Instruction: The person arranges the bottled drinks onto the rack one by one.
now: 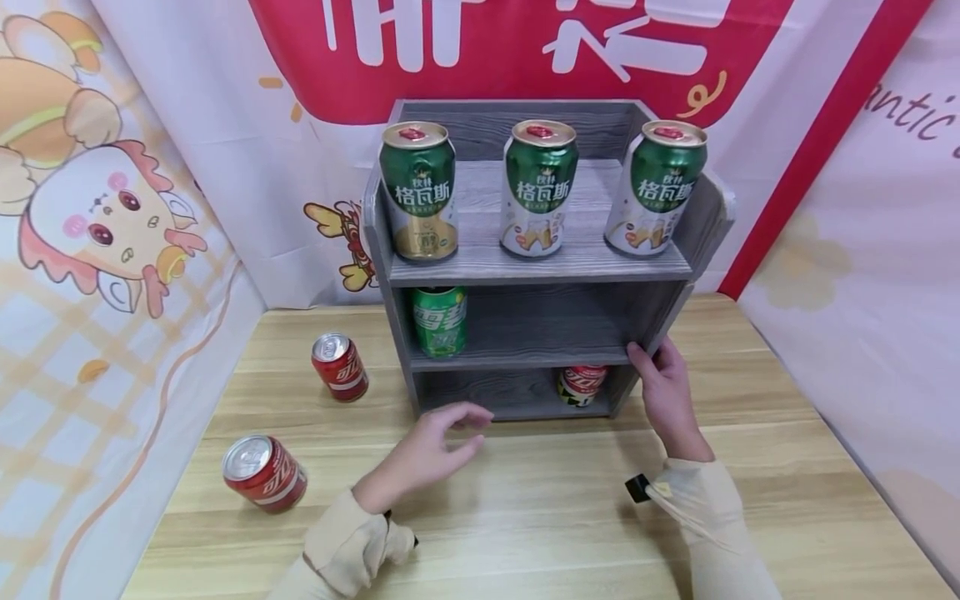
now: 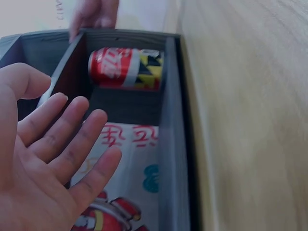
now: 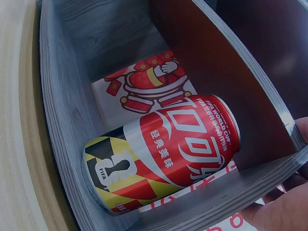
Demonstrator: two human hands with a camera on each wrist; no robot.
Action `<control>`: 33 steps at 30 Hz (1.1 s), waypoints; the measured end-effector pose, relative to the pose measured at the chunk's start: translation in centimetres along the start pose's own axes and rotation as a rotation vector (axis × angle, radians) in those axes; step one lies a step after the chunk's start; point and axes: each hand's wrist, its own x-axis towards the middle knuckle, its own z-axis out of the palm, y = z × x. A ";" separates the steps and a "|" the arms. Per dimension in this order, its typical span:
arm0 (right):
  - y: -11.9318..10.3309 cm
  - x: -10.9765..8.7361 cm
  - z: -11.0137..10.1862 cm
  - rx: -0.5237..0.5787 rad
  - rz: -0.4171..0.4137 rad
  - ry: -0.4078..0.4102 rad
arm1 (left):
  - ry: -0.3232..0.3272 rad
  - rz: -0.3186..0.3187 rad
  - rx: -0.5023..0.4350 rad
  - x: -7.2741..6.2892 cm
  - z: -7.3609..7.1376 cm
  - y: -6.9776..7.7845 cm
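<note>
A grey wooden three-tier shelf (image 1: pixel 517 271) stands on the table. At its right side panel is my right hand (image 1: pixel 666 392), thumb on the front edge and fingers behind, gripping it. In front of the bottom tier my left hand (image 1: pixel 426 454) hovers, fingers extended and holding nothing. A red cola can (image 1: pixel 582 383) stands at the right end of that tier; the right wrist view shows its yellow-and-black base pattern (image 3: pixel 115 168). On the middle tier, a green can (image 1: pixel 440 323) stands at the left. Green-topped cans (image 1: pixel 540 192) line the top tier, one of them (image 1: pixel 420 196) with a gold lower half.
To the left of the shelf, one red cola can (image 1: pixel 341 368) stands on the wooden table (image 1: pixel 525 517). Another red can (image 1: pixel 266 473) is nearer the front left. Printed cloth (image 1: pixel 480 75) hangs behind the shelf and along both sides.
</note>
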 end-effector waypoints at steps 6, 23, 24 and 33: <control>-0.1 0.0 -0.1 -0.013 -0.003 -0.012 | 0.065 -0.021 -0.036 -1.8 -2.1 0.4; -0.1 0.0 0.0 -0.013 0.009 -0.017 | 0.282 -0.024 0.022 -7.3 -7.0 1.1; -0.1 0.0 0.0 -0.016 0.008 -0.016 | 0.300 -0.027 0.027 -7.6 -7.3 1.2; -0.2 0.0 0.0 -0.008 0.006 -0.003 | 0.432 -0.038 0.033 -10.4 -9.8 1.1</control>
